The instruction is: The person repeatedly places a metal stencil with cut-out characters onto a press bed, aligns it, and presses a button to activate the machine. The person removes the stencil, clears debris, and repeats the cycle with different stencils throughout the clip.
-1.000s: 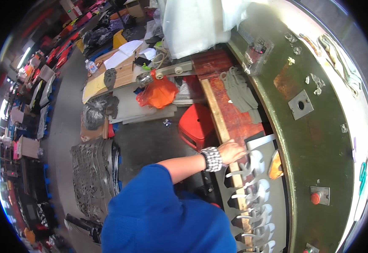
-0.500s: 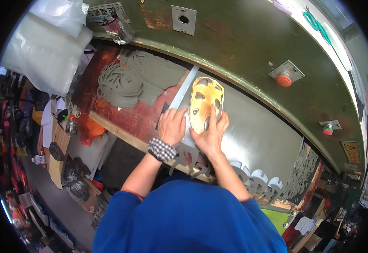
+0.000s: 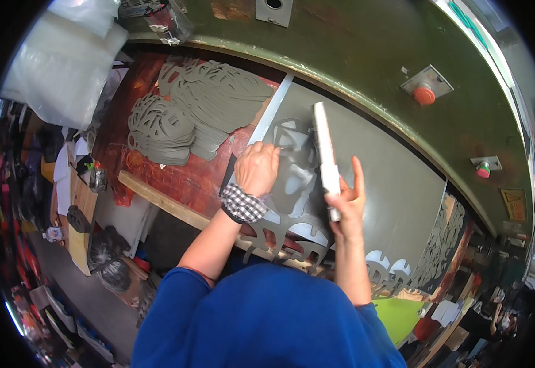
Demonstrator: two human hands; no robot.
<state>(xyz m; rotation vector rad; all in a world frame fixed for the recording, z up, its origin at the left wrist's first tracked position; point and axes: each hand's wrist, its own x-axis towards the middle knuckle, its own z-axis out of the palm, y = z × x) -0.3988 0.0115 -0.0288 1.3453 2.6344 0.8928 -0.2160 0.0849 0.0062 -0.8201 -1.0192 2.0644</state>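
Note:
My right hand (image 3: 350,211) grips a cutting die (image 3: 325,144) by its near end. The die is tipped up on its side, so its pale edge faces me. Under it lies a large grey sheet (image 3: 396,184) with insole-shaped cuts and holes along its left part (image 3: 293,156). My left hand (image 3: 256,170), a checked band (image 3: 243,205) at the wrist, rests at the sheet's left edge beside these cuts. Its fingers are bent and close together; what is beneath them is hidden.
Stacks of grey cut pieces (image 3: 209,101) lie on the red-brown board (image 3: 151,168) to the left. A green machine beam (image 3: 353,49) with a red button (image 3: 424,93) spans the far side. Cut scrap strips (image 3: 390,276) hang over the near edge. Clear plastic (image 3: 65,67) hangs at upper left.
The die lay flat, yellow face up, on the sheet; my right hand has lifted and turned it on its side, shifting right. Cuts in the sheet now show where it lay.

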